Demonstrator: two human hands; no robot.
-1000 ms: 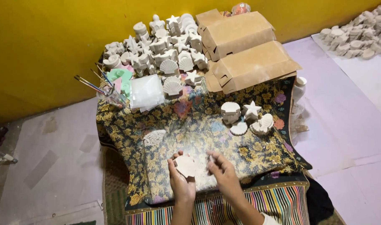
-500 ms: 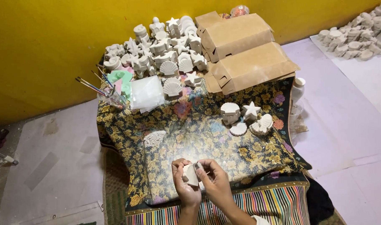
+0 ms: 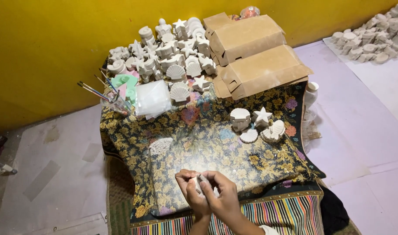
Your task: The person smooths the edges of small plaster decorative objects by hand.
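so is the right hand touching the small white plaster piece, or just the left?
Touching. The head view shows the small white plaster piece pinched between the fingers of both the left hand and right hand, no gap visible.

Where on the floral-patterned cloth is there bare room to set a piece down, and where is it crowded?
Free: the stretch of floral cloth between both hands and the four white plaster shapes, and left toward the brushes. Crowded: the back, packed with white plaster figures and two brown cardboard boxes.
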